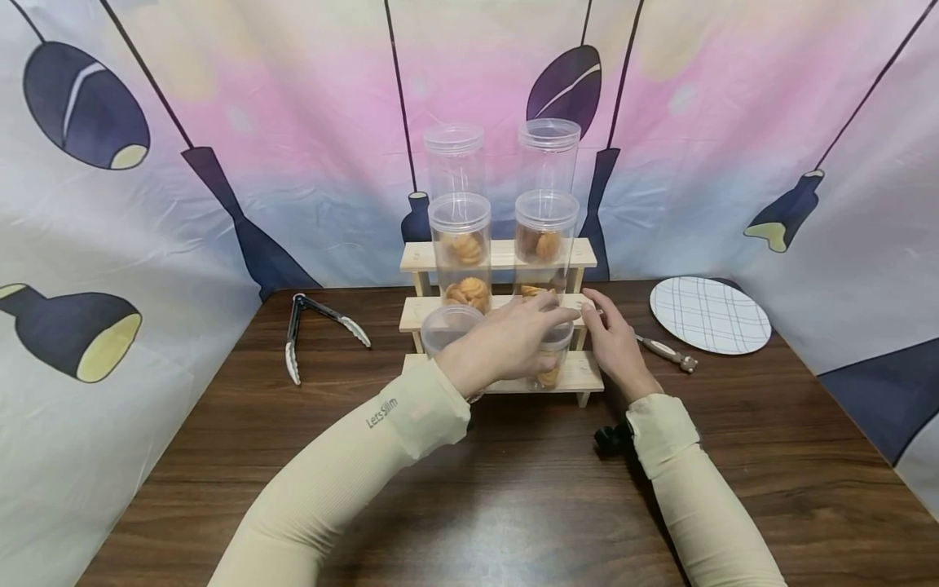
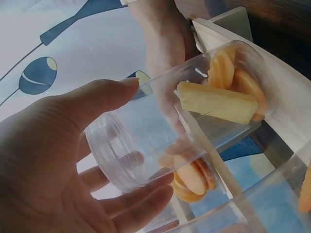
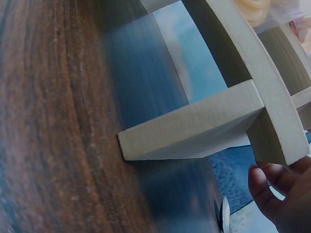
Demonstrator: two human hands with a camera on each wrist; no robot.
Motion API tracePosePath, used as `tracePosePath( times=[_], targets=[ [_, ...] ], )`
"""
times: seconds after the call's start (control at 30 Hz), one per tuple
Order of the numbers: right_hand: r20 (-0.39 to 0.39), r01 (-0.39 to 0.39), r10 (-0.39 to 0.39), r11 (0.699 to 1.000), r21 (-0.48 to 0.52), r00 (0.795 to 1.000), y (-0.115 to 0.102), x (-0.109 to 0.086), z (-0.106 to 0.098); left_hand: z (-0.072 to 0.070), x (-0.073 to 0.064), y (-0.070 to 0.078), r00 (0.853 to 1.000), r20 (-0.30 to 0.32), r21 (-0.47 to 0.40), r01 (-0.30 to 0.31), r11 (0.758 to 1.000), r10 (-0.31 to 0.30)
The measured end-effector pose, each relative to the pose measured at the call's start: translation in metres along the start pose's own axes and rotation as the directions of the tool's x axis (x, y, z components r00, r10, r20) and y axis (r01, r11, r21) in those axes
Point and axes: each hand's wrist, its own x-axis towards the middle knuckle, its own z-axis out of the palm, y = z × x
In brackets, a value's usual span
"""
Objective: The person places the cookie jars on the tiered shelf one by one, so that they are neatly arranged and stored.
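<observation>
A clear lidded jar (image 2: 146, 111) of cookies stands at the right of the lowest step of a wooden three-step rack (image 1: 418, 314). Around its top my left hand (image 1: 509, 342) curls, thumb on one side and fingers on the other. The cookies (image 2: 218, 99) inside lie near the bottom, piped ones and a pale bar. My right hand (image 1: 616, 346) holds the right end of the rack's middle step. In the right wrist view its fingertips (image 3: 265, 189) show beyond a step's end; part of that grip is hidden.
More lidded jars, including a middle-step jar (image 1: 460, 261), stand in two columns on the rack. Open tongs (image 1: 297, 326) lie to the left on the table (image 1: 513, 505). A checked plate (image 1: 710, 315) and a bear-ended handle (image 1: 663, 350) lie to the right, before a patterned cloth (image 1: 330, 106).
</observation>
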Motion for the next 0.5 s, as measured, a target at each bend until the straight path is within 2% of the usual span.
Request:
tracePosePath(
  times=[0.5],
  targets=[
    [0.0,0.007,-0.007,1.0,-0.007,1.0,-0.0004,-0.0003,-0.0007,0.0005,-0.0043,0.001,1.0,-0.003,0.016,0.003,1.0,-0.002]
  ],
)
